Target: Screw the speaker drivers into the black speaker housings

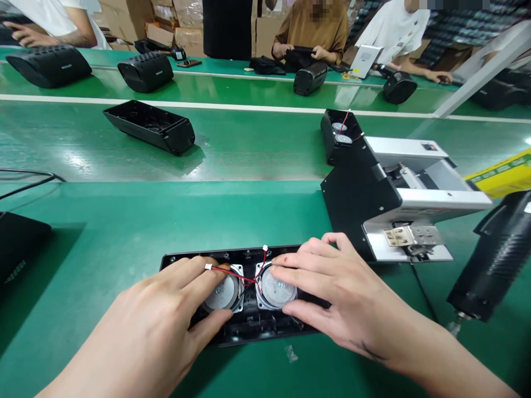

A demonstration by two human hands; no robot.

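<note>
A long black speaker housing (244,330) lies open side up in front of me, with two round metal speaker drivers inside. My left hand (166,304) has its fingers and thumb around the left speaker driver (220,296). On the right speaker driver (279,291), my right hand (332,284) holds the rim the same way. Thin red and black wires (234,273) run from the drivers. One white connector (208,267) rests against my left fingers, and another white connector (265,248) stands up near the housing's far edge.
Right of the housing stands a silver and black machine (418,193), with a black power screwdriver (489,260) hanging beside it. Another black housing (149,126) lies on the green conveyor (249,135). Farther off are finished-looking speakers (145,72) and co-workers. A small plastic scrap (291,354) lies nearby.
</note>
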